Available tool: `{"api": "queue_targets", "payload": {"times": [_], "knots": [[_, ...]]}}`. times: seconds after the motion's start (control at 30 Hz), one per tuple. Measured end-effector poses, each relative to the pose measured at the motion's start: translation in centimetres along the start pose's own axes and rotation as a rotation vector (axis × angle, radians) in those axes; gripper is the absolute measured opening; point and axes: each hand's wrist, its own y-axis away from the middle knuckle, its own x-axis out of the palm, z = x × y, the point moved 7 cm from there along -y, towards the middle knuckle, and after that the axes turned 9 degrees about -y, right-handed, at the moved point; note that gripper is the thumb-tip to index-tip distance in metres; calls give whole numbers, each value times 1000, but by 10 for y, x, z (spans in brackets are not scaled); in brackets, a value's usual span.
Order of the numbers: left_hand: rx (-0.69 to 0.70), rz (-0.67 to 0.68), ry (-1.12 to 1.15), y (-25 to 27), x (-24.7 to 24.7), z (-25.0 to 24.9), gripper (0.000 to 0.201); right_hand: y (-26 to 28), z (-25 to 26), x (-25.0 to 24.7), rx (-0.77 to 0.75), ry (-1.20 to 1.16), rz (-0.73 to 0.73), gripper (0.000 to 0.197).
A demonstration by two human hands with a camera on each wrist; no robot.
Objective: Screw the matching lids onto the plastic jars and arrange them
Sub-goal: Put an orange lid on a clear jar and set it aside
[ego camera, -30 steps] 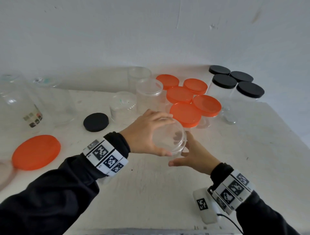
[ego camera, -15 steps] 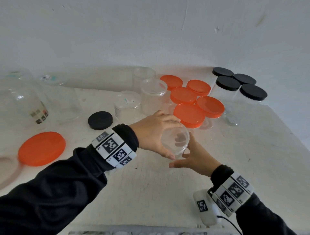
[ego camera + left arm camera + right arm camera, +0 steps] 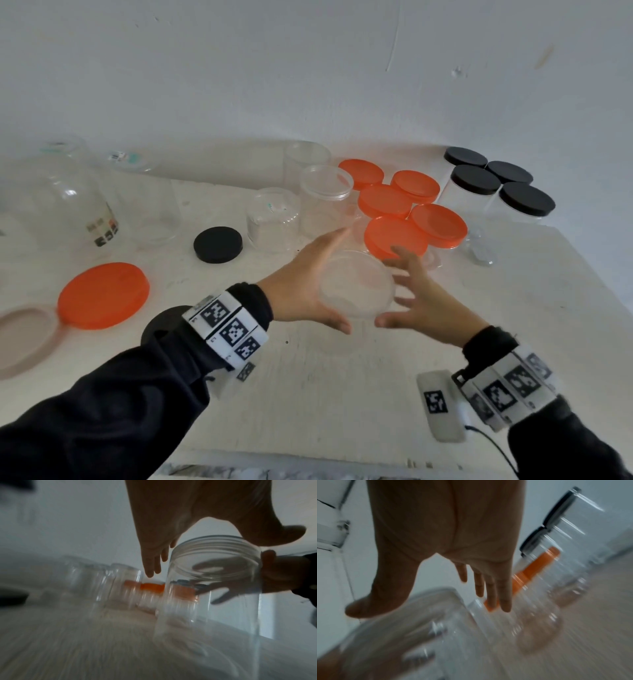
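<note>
A clear lidless jar (image 3: pixel 356 284) stands upright on the white table (image 3: pixel 342 394) between my two hands, its threaded mouth open. My left hand (image 3: pixel 310 284) flanks its left side with fingers straight and thumb by the rim. My right hand (image 3: pixel 421 301) is at its right side, fingers spread. In the left wrist view the jar (image 3: pixel 214 588) shows my right hand through its wall. The right wrist view is blurred, with the jar (image 3: pixel 419 628) below my thumb. Whether either hand touches the jar I cannot tell.
Several orange-lidded jars (image 3: pixel 394 236) stand just behind the jar, and black-lidded jars (image 3: pixel 476 180) at the back right. Lidless clear jars (image 3: pixel 325 198) and large jars (image 3: pixel 75 198) sit to the left. A loose black lid (image 3: pixel 218 244), large orange lid (image 3: pixel 102 294) and pinkish lid (image 3: pixel 24 339) lie left.
My left hand's fingers, curled over the jar's mouth before, have straightened. My right hand's fingers have spread open beside the jar. The jar stays in about the same spot.
</note>
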Motion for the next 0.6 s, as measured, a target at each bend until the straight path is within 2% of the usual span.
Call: {"api": "queue_targets", "payload": {"times": [0.07, 0.13, 0.23, 0.33, 0.47, 0.6], "knots": [[-87, 13, 146, 7, 9, 18, 134, 2, 28, -9, -52, 145, 17, 101], [-142, 43, 223, 12, 17, 27, 134, 0, 52, -4, -86, 345, 144, 90], [-156, 42, 294, 14, 24, 29, 128, -7, 70, 16, -102, 638, 345, 88], [-178, 27, 287, 14, 27, 33, 120, -16, 74, 35, -78, 850, 448, 87], [-210, -7, 298, 14, 27, 39, 112, -22, 75, 39, -38, 937, 439, 85], [-207, -32, 305, 14, 27, 39, 103, -22, 78, 40, -48, 1060, 311, 83]]}}
